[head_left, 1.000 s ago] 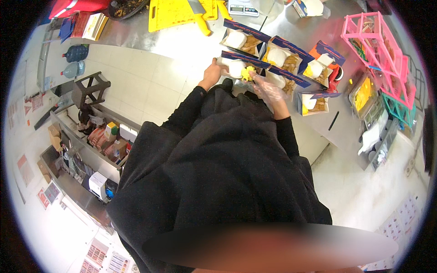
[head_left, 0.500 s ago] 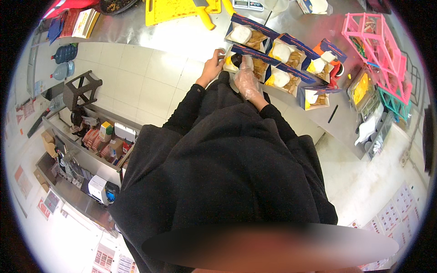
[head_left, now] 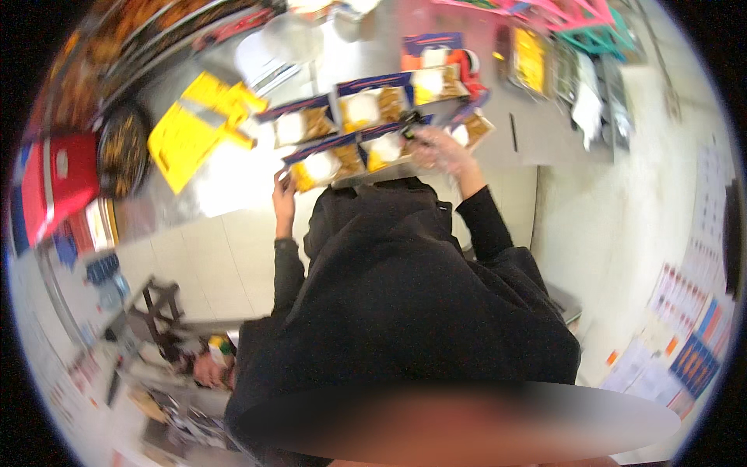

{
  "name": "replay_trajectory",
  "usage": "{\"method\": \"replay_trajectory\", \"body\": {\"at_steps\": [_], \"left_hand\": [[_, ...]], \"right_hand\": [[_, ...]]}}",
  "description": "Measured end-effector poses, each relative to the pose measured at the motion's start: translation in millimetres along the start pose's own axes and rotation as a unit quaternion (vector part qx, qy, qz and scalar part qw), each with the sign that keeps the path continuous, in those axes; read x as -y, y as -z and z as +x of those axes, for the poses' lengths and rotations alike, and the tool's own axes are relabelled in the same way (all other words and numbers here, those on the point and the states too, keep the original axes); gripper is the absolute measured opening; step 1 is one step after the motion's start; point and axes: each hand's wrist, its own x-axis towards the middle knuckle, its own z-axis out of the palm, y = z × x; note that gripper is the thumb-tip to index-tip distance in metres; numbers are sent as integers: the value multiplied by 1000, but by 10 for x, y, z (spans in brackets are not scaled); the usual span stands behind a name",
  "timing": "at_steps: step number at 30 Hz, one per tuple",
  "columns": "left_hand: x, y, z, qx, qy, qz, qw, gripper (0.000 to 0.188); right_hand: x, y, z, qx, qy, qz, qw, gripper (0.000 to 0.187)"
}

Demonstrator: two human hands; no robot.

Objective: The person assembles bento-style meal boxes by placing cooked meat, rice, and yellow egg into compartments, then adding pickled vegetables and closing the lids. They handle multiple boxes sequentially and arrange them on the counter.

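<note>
Several open food boxes with dark blue lids stand in two rows, holding white rounds, yellow pieces and brown pieces. My bare left hand (head_left: 284,204) is at the left corner of the front-left food box (head_left: 320,168), its fingers closed on the edge. My right hand (head_left: 442,152), in a clear plastic glove, grips a small dark object (head_left: 410,124) with a touch of green; motion blur hides its kind. It is above the front row, between the middle box (head_left: 387,149) and the right-hand box (head_left: 471,131), which the hand partly covers.
A yellow cutting board (head_left: 183,152) with a knife lies left on the metal table. Beyond it are a black pan (head_left: 124,148) of brown food and a red box (head_left: 58,187). At the right stand a tray of yellow food (head_left: 529,62) and pink baskets (head_left: 572,14).
The view has swung, so the table appears turned. My right hand has moved from the front-left box rightward along the row with the dark object. My left hand stays at the front-left box.
</note>
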Motion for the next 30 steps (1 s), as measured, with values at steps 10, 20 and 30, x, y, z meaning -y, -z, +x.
{"method": "replay_trajectory", "body": {"at_steps": [10, 20, 30], "left_hand": [[29, -80, 52, -105, 19, 138, 985, 35], [-423, -791, -498, -341, 62, 173, 922, 31], [-707, -1148, -987, -382, 89, 246, 886, 31]], "right_hand": [[2010, 3380, -661, -450, 230, -578, 641, 22], [2169, 3534, -10, -637, 233, -515, 524, 46], [2257, 4065, 228, -476, 131, -675, 549, 39]]}}
